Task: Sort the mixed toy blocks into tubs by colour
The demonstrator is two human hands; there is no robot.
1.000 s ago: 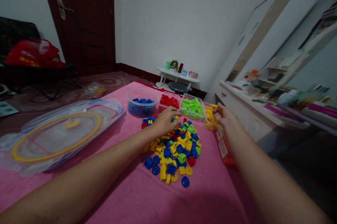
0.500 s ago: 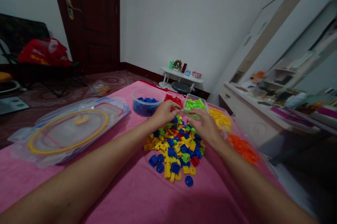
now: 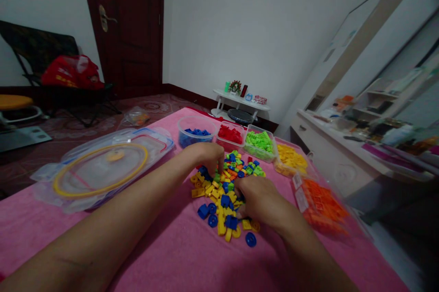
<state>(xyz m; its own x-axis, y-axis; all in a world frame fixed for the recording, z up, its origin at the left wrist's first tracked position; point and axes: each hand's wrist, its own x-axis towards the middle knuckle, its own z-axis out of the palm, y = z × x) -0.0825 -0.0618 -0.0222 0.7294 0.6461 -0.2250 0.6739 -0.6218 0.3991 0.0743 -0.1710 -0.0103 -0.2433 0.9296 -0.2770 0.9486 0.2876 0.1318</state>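
A heap of small plastic bricks [image 3: 226, 186], yellow, blue, green, red and orange, lies on the pink cloth [image 3: 192, 255]. My left hand [image 3: 206, 157] rests on the heap's far left side with its fingers curled down into the bricks. On the near right side my right hand [image 3: 259, 200] is closed over some bricks; what its fingers hold is hidden. Behind the heap stand a round tub of blue bricks [image 3: 196, 132], a box of red bricks [image 3: 230, 135], a box of green bricks [image 3: 260, 143] and a box of yellow bricks [image 3: 291, 158].
A box of orange bricks [image 3: 320, 207] sits at the right near the table's edge. Clear plastic lids [image 3: 103, 168] with coloured rims lie stacked on the left. A white dresser [image 3: 329, 145] stands to the right, a dark door [image 3: 133, 26] behind.
My right hand has come back from the yellow box to the near side of the heap. My left hand dropped from the red box onto the heap. The camera turned left.
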